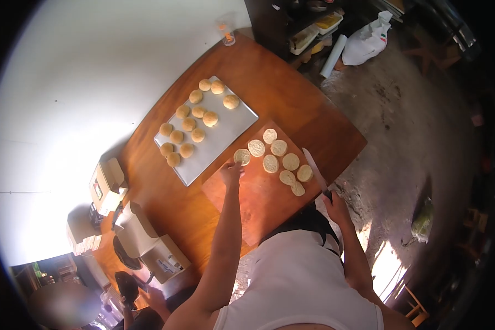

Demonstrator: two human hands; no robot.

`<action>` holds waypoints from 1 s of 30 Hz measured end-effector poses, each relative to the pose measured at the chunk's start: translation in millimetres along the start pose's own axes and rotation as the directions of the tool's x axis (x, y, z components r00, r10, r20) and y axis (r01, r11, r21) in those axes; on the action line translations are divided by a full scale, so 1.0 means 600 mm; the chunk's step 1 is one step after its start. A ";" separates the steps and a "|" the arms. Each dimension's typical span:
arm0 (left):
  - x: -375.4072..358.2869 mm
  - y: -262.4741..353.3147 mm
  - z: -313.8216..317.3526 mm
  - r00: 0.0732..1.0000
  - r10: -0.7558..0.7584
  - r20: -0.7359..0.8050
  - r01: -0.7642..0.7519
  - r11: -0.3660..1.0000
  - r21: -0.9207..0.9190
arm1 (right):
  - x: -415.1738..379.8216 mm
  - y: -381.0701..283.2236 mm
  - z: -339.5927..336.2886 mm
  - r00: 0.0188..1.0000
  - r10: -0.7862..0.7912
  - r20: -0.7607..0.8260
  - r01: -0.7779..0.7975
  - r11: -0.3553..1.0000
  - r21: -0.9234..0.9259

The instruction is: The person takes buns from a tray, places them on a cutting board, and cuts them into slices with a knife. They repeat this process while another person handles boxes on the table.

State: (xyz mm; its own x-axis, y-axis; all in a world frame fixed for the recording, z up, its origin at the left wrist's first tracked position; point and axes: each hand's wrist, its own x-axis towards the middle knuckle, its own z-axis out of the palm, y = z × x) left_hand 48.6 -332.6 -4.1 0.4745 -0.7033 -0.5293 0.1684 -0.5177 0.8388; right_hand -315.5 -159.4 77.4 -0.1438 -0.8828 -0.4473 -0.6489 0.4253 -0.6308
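My left hand (232,171) is closed on the edge of a cut bun half (242,156), its pale inside facing up, at the left side of the cutting board (242,212). Several more bun halves (279,147) lie cut face up to the right of it. In my right hand (336,207) is a knife (314,168), its long blade pointing away from me along the board's right edge. A metal baking tray (234,125) beyond the board carries several whole round buns (189,124).
Open cardboard boxes (165,258) stand at the table's left end. Another person's hand (155,300) is at lower left, near a dark object. A glass (228,38) stands at the table's far corner. A white bag (368,39) and containers (316,33) are beyond the table.
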 end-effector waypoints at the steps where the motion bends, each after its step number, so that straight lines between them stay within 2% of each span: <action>1: 0.001 0.009 -0.006 0.997 0.032 0.070 -0.047 0.972 0.231 | 0.000 -0.001 -0.001 1.000 0.009 0.005 -0.009 1.000 -0.006; 2: 0.015 0.006 -0.016 0.989 0.047 0.144 -0.107 0.889 0.446 | 0.002 -0.002 -0.001 1.000 0.017 0.009 -0.017 1.000 -0.012; 3: 0.046 -0.005 -0.025 0.989 0.116 0.089 -0.146 0.794 0.591 | 0.004 -0.003 0.000 1.000 0.011 0.009 -0.010 1.000 -0.011; 4: 0.060 0.007 -0.032 0.989 0.118 0.087 -0.146 0.795 0.588 | 0.004 -0.004 -0.001 1.000 -0.008 -0.011 0.008 1.000 -0.002; 6: 0.085 0.041 -0.034 0.907 0.422 0.009 -0.314 0.661 0.682 | 0.006 -0.004 -0.005 0.999 -0.030 -0.034 0.030 1.000 -0.003; 8: 0.104 0.097 -0.026 0.896 0.442 0.036 -0.354 0.663 0.660 | 0.013 -0.011 -0.013 1.000 -0.029 -0.004 0.029 1.000 -0.007; 10: 0.154 0.120 -0.033 0.774 0.632 0.040 -0.471 0.534 0.702 | 0.025 -0.022 -0.024 0.999 -0.029 0.025 0.030 0.999 -0.028; 12: 0.177 0.161 -0.036 0.757 0.653 -0.019 -0.329 0.406 0.852 | 0.035 -0.026 -0.031 0.997 -0.079 0.009 0.080 0.996 -0.033; 13: 0.193 0.171 -0.044 0.750 0.662 0.005 -0.302 0.336 0.892 | 0.045 -0.019 -0.027 0.991 -0.132 -0.022 0.131 0.991 -0.019; 16: 0.215 0.192 -0.056 0.803 0.590 0.081 -0.252 0.214 0.944 | 0.070 -0.024 -0.041 0.995 -0.101 0.015 0.102 0.989 -0.112; 20: 0.224 0.195 -0.055 0.840 0.526 0.136 -0.257 0.164 0.952 | 0.089 -0.032 -0.053 0.996 -0.093 -0.004 0.093 0.995 -0.023; 22: 0.232 0.188 -0.052 0.825 0.554 0.112 -0.266 0.205 0.942 | 0.095 -0.038 -0.059 0.999 -0.034 0.011 0.034 0.998 -0.058; 26: 0.248 0.169 -0.075 0.761 0.624 0.176 -0.355 0.174 0.919 | 0.098 -0.039 -0.052 0.999 -0.024 0.032 0.027 0.994 -0.104; 28: 0.239 0.172 -0.082 0.809 0.576 0.115 -0.432 0.449 0.782 | 0.094 -0.050 -0.046 0.998 -0.049 0.035 0.052 0.994 -0.092; 29: 0.230 0.175 -0.078 0.806 0.580 0.119 -0.440 0.451 0.776 | 0.092 -0.057 -0.043 0.997 -0.073 0.034 0.075 0.994 -0.083; 30: 0.215 0.172 -0.077 0.762 0.628 0.160 -0.466 0.359 0.808 | 0.088 -0.061 -0.039 0.997 -0.070 0.029 0.072 0.993 -0.091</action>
State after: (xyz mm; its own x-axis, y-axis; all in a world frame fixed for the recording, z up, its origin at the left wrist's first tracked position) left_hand 167.2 -454.3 19.9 0.3288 -0.9387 0.1033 -0.8591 -0.2519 0.4455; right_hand -316.6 -226.1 91.7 -0.0759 -0.9041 -0.4205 -0.7230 0.3403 -0.6012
